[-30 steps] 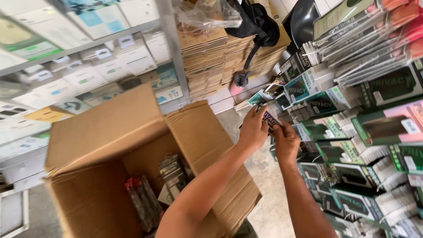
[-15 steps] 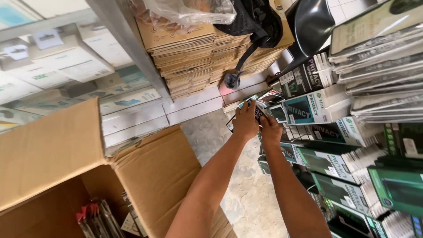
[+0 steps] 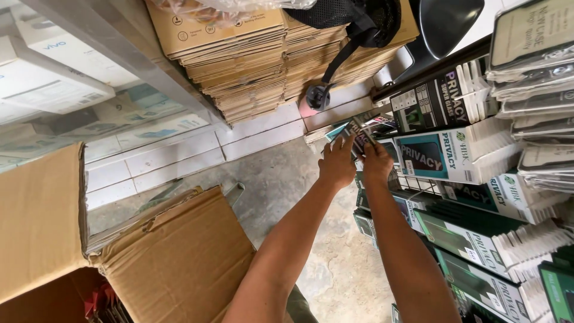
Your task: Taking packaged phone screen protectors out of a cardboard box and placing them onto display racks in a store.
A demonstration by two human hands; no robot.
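Both my arms reach forward to a rack of hanging flat packets on the right. My left hand [image 3: 336,164] and my right hand [image 3: 376,162] together grip a small stack of dark flat packets [image 3: 359,130] at the far end of the rack, fingers pinched on its lower edge. The packets are dark with teal and white print. Rows of similar green, black and white packets [image 3: 454,158] hang just right of my hands.
An open brown cardboard box [image 3: 173,263] sits at lower left with dark packets inside. Stacks of flattened cardboard [image 3: 251,66] lie ahead under a black bag [image 3: 353,24]. White boxes [image 3: 54,84] fill the metal shelving on the left. The floor is grey concrete [image 3: 281,179].
My view has swung forward and away from the box. Both hands have stayed on the packets and pushed them a little further toward the rack's far end.
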